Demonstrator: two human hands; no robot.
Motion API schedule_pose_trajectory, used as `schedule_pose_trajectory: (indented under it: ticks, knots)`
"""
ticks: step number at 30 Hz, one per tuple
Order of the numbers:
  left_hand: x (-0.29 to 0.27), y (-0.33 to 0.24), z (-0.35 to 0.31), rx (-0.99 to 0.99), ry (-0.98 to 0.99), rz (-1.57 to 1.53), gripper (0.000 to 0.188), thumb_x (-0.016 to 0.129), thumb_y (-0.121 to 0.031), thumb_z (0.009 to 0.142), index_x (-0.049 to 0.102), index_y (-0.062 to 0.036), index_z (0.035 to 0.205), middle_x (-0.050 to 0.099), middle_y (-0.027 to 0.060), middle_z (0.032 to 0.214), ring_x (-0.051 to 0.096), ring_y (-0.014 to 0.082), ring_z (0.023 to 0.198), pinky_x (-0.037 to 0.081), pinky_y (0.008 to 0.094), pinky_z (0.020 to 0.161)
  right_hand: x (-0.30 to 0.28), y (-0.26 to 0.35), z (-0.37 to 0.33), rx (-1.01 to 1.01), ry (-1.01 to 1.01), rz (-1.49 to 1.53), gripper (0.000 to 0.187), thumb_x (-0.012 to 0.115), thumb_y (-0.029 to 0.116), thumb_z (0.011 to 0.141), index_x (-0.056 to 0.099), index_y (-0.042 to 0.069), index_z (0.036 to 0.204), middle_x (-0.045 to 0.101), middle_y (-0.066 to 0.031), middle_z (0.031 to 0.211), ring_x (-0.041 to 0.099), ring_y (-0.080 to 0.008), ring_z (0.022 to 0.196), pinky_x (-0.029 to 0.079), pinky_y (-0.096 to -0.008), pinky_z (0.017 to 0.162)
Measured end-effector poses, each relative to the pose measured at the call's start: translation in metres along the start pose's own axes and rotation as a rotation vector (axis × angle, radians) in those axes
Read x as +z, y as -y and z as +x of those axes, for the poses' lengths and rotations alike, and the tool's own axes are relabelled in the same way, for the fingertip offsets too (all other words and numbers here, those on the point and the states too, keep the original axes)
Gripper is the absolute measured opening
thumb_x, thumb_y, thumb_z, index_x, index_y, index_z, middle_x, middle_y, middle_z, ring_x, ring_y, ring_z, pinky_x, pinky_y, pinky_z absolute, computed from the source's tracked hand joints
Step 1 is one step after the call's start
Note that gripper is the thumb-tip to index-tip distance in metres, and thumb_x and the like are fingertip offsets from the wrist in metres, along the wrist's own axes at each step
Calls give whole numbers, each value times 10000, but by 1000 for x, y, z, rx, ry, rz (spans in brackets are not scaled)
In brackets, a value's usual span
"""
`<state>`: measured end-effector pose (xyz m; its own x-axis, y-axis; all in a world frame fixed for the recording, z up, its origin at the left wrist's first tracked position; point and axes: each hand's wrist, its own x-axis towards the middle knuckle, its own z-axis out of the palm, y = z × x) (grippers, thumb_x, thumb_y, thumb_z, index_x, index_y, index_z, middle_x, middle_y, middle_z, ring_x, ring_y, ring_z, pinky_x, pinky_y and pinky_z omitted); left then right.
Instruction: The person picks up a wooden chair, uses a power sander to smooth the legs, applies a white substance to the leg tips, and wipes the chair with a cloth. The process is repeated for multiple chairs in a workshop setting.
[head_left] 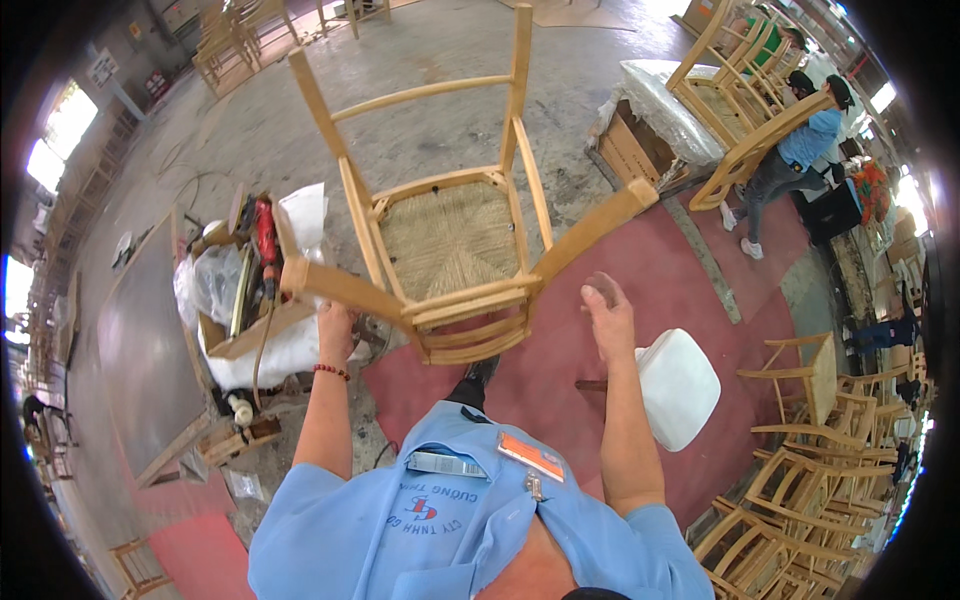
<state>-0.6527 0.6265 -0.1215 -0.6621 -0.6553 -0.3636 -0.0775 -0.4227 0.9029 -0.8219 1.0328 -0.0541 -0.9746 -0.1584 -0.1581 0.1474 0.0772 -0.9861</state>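
Note:
A wooden chair (466, 296) with a woven seat (447, 240) is tilted in front of me, the underside of the seat and its corner blocks showing. Two of its legs point up and away. My left hand (337, 332), a red bead bracelet at the wrist, is closed at the curved wooden piece on the chair's left; that piece partly hides the fingers. To the right of the chair, my right hand (608, 318) is raised with thumb and fingers apart, touching nothing. A white padded stool (679, 390) stands beside my right forearm.
On the left, an open box (262, 338) holds a red power tool (265, 232) and plastic bags, with a hose hanging over it. A plastic-wrapped carton (640, 145) stands ahead right, near a co-worker (800, 145). Several chair frames (810, 490) crowd the lower right. Red sheeting (690, 270) covers the floor.

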Motion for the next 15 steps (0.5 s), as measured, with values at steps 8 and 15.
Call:
schedule_pose_trajectory:
  ticks: [8, 15]
  knots:
    - [48, -11, 114, -225, 90, 144, 436, 529, -358, 978, 499, 19, 1196, 628, 132, 1095, 634, 221, 931, 548, 324, 738, 32, 12, 53, -102, 32, -20, 682, 714, 86, 817, 358, -63, 1379, 515, -182, 1308, 489, -245, 1237, 382, -380, 1065]
    - [45, -5, 57, -110, 73, 63, 468, 449, -406, 1003, 531, 7, 1207, 626, 146, 1137, 634, 242, 983, 507, 342, 878, 31, 65, 79, -390, 260, -57, 508, 650, -5, 792, 481, -5, 1272, 574, -115, 1236, 524, -197, 1185, 402, -360, 1039]
